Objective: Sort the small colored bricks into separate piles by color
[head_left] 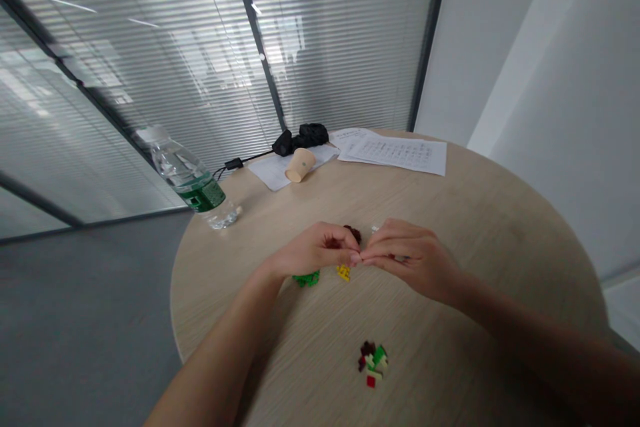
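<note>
My left hand (320,248) and my right hand (413,253) meet fingertip to fingertip above the middle of the round table. Both are closed in a pinch, and whatever lies between the fingertips is hidden or too small to name. Below my left hand is a pile of small green bricks (306,279). Close by lie small yellow bricks (343,272). Dark brown pieces (354,233) show behind the fingers, partly covered, and a few white pieces (375,229) sit beside my right hand. Nearer to me is a mixed pile of bricks (373,363) in red, green, cream and dark brown.
A clear bottle with a green label (200,193) stands at the table's left edge. Towards the back, a paper cup (300,165) lies on its side on a sheet. Behind it is a black strap-like bundle (313,135). Printed sheets (400,152) lie at the far edge.
</note>
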Motion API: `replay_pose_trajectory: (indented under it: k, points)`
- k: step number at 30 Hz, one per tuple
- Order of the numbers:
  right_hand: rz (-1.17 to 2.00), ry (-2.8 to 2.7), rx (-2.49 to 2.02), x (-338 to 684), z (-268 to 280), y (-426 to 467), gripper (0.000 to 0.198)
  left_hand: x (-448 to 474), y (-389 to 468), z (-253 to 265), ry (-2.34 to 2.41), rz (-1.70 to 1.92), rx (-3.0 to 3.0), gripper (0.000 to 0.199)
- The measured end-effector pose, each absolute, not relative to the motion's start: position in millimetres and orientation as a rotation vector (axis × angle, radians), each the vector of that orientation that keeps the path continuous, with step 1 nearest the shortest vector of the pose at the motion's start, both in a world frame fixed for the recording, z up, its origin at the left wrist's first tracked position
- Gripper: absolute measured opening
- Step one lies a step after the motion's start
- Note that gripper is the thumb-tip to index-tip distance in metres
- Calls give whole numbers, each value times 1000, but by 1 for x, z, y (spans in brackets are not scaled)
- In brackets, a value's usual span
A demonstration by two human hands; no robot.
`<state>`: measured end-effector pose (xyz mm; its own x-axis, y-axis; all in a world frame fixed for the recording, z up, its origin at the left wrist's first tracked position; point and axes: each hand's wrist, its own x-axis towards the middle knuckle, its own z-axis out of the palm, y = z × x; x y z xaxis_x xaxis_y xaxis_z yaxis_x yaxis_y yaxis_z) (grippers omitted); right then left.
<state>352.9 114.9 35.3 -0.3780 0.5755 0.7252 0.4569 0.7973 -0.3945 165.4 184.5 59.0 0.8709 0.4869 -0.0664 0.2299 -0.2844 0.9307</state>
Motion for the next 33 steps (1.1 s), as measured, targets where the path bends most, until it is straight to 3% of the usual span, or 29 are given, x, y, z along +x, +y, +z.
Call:
replay_pose_trajectory:
  k: [6,15,33]
  points:
    - [251,-2109,-793,351,35,112,17,150,187,71,639,85,2032,18]
    - [776,-2559,-561,340,23,101,15,122,205,69,1093,-224,2405,15]
    - [797,-2669,-650,336,24,98,9,121,205,65,1202,-301,2385,18]
